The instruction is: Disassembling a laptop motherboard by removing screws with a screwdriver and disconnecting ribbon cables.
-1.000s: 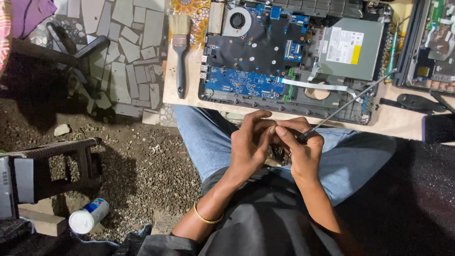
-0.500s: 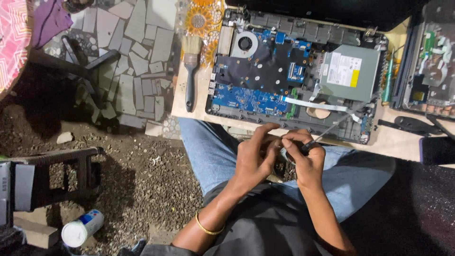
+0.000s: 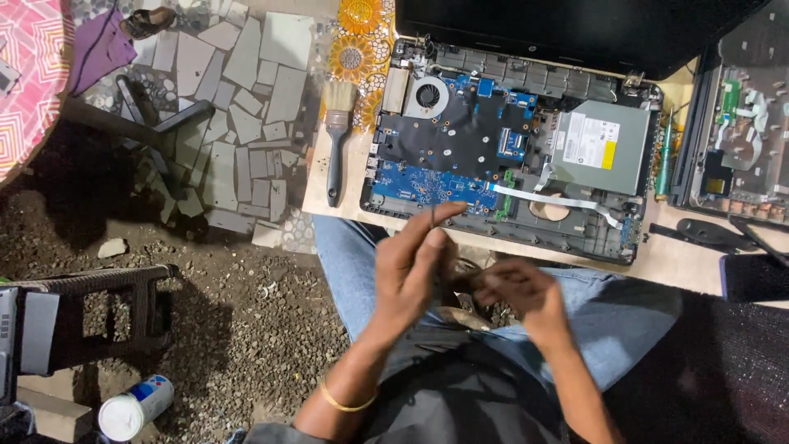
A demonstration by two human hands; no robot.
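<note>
An opened laptop (image 3: 509, 156) with blue boards and a grey metal drive lies on the pale table (image 3: 657, 255), just beyond both hands. The left hand (image 3: 411, 267) pinches a thin dark bit between thumb and fingertips. The right hand (image 3: 518, 292) is blurred and curled; I cannot tell its hold.

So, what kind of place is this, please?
Probably an informal electronics repair spot, perhaps outdoors. An opened laptop with its circuit board and fan exposed lies on a low table, a cleaning brush beside it, and the ground is bare gravel and broken tiles.
</note>
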